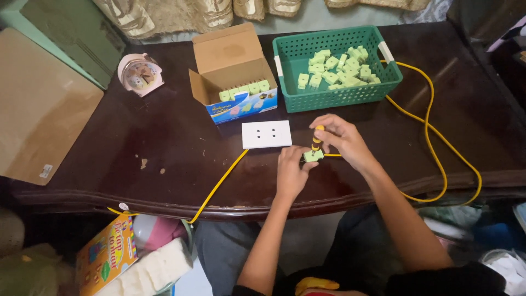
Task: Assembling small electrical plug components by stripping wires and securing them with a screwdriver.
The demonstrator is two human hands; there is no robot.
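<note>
My left hand [290,171] pinches a small light-green plug [313,156] against the dark wooden table [181,148]. My right hand [342,138] grips a yellow-and-black screwdriver [317,137] held upright with its tip on the plug. A yellow cable [433,137] runs from the plug, loops to the right and passes behind the basket. Just left of my hands lies a white socket plate [267,134], with another stretch of yellow cable leading off the table's front edge.
A green plastic basket [285,55] holds several light-green plugs [337,68]. An open cardboard box [233,71] with a row of green plugs stands to its left. A pink alarm clock [140,74] is at the far left, by a brown board [38,109].
</note>
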